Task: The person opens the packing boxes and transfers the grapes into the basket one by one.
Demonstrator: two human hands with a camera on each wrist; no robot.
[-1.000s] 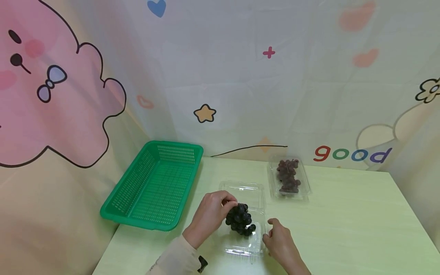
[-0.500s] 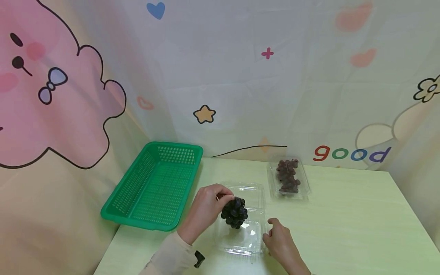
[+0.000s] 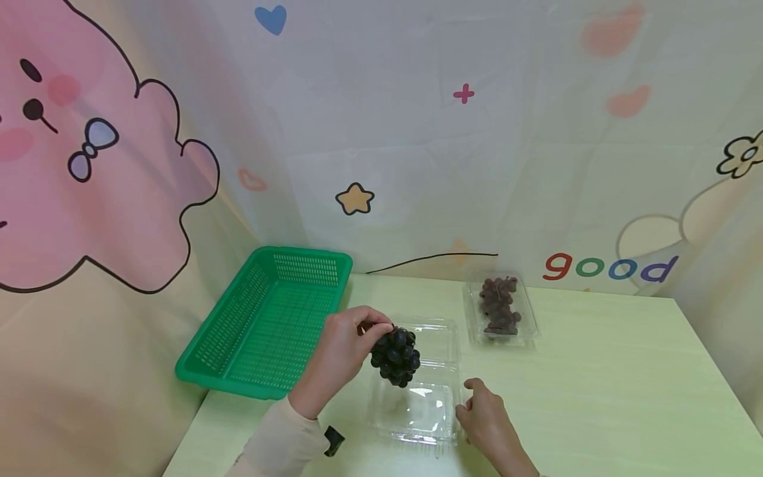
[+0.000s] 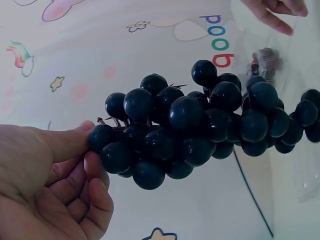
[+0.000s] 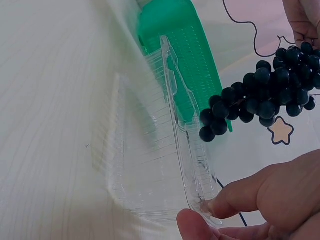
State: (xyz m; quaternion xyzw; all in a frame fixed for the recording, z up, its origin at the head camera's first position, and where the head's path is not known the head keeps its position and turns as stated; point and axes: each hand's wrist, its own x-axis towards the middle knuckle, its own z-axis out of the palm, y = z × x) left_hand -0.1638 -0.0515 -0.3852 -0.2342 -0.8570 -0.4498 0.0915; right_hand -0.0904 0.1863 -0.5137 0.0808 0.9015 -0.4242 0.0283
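Observation:
My left hand (image 3: 342, 348) pinches a bunch of dark grapes (image 3: 396, 358) by its stem end. The bunch hangs above the open clear plastic clamshell container (image 3: 411, 414), apart from it. In the left wrist view the thumb and forefinger hold the top of the grape bunch (image 4: 175, 125), which trails away from the hand. At the container's right side is my right hand (image 3: 489, 417). In the right wrist view its thumb and a finger (image 5: 250, 195) pinch the rim of the container (image 5: 182, 135).
A green plastic basket (image 3: 271, 331) with perforated sides stands at the left of the pale table (image 3: 620, 384). Toward the back right sits a second clear container (image 3: 527, 318) with reddish grapes (image 3: 499, 301) inside. A printed cloth (image 3: 417, 146) hangs behind the table.
The left hand has lifted the dark grapes up out of the container and shifted them leftward. The right hand and the container have stayed in place.

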